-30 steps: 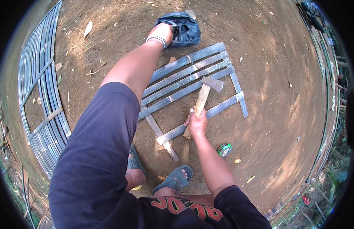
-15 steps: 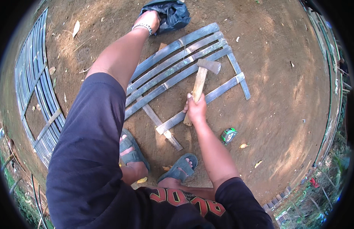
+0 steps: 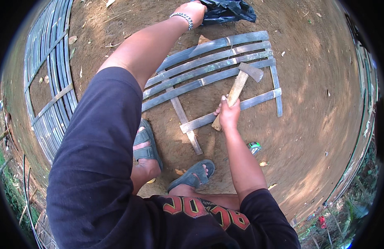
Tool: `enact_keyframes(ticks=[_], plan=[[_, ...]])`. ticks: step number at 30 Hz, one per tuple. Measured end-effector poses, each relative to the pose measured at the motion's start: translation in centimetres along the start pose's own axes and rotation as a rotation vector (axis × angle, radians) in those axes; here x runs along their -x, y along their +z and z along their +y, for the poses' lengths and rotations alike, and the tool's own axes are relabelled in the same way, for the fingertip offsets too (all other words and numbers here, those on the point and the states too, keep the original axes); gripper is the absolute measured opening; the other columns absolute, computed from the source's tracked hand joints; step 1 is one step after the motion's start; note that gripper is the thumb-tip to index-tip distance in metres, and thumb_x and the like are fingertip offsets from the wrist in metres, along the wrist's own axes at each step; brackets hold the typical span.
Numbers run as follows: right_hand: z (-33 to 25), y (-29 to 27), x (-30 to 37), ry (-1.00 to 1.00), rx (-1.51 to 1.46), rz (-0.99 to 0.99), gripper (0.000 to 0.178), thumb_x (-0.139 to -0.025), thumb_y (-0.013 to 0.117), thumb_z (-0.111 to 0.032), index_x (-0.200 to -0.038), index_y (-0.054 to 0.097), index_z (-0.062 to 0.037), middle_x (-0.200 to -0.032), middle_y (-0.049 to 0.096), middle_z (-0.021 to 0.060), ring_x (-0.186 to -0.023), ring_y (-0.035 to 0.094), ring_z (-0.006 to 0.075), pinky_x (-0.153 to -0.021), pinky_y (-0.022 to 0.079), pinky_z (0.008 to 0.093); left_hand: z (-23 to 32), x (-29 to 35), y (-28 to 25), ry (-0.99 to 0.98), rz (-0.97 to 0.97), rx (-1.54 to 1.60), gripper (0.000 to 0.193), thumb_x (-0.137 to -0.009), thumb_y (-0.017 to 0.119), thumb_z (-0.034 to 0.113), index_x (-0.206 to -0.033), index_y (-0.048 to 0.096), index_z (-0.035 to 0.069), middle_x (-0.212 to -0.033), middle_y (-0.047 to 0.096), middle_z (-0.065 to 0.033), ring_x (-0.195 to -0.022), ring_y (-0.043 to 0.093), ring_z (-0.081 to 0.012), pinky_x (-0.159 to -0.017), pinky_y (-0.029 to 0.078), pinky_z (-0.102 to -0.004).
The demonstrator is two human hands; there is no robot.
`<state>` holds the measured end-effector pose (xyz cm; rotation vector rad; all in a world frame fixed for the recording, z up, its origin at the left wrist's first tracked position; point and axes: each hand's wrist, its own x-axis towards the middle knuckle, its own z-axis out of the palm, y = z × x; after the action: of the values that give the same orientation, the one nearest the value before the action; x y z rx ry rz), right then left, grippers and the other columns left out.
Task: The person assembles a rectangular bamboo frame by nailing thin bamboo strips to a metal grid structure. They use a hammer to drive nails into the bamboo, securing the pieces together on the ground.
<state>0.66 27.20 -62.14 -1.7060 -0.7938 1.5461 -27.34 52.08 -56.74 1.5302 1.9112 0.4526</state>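
Hatchet (image 3: 237, 88) with a pale wooden handle and a dull grey metal head (image 3: 250, 72), flared toward its edge, is held at a slant over the bamboo frame (image 3: 258, 99), its head up and to the right. The right hand (image 3: 229, 114) is closed around the lower handle, the forearm coming up from the lower right. The left arm stretches far forward, and the left hand (image 3: 194, 13), with a chain bracelet (image 3: 183, 17) at the wrist, touches the near edge of a crumpled black plastic bag (image 3: 231, 11); its fingertips are hidden, so I cannot tell how they grip. The two hands are well apart. Beside the right forearm lies a green-and-black tape measure (image 3: 254, 147). Sandals (image 3: 146, 143) show below the frame, and a long slatted panel (image 3: 59, 58) lies at far left.
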Motion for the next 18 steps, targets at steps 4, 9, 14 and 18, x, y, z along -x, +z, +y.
enact_keyframes(ticks=[4,9,14,18], plan=[[-0.1,-0.1,-0.2,0.010,0.033,0.003,0.028,-0.101,0.065,-0.013,-0.118,0.045,-0.0029,-0.076,0.054,0.0056,-0.050,0.054,0.0131,-0.044,0.051,0.0316,-0.2,0.5,0.1,0.017,0.019,0.046,0.048,-0.096,0.038,0.028,-0.123,0.065,0.000,-0.127,0.064,-0.0298,-0.119,0.063,-0.0390,-0.098,0.048,-0.0493],[-0.2,0.2,0.0,0.023,0.036,-0.008,0.029,-0.100,0.065,-0.013,-0.118,0.045,-0.0030,-0.076,0.055,0.0059,-0.050,0.055,0.0135,-0.044,0.051,0.0321,-1.3,-0.2,0.2,0.151,0.133,-0.308,0.029,-0.092,0.050,0.019,-0.102,0.071,0.002,-0.107,0.071,-0.0272,-0.103,0.069,-0.0432,-0.088,0.053,-0.0503],[0.3,-0.1,-0.3,0.012,0.040,-0.017,0.028,-0.100,0.066,-0.013,-0.117,0.045,-0.0039,-0.074,0.055,0.0052,-0.049,0.055,0.0131,-0.043,0.050,0.0311,-2.0,1.3,0.6,0.325,0.518,-0.020,0.019,-0.082,0.069,0.011,-0.099,0.078,0.012,-0.098,0.075,-0.0151,-0.094,0.072,-0.0336,-0.085,0.056,-0.0426],[0.2,-0.1,-0.2,0.008,0.043,-0.027,0.028,-0.101,0.065,-0.013,-0.117,0.044,-0.0036,-0.074,0.055,0.0055,-0.049,0.055,0.0130,-0.044,0.050,0.0314,-2.1,3.6,0.0,0.179,0.552,0.432,0.015,-0.086,0.068,0.012,-0.099,0.075,0.009,-0.100,0.074,-0.0145,-0.094,0.071,-0.0345,-0.084,0.056,-0.0420]])
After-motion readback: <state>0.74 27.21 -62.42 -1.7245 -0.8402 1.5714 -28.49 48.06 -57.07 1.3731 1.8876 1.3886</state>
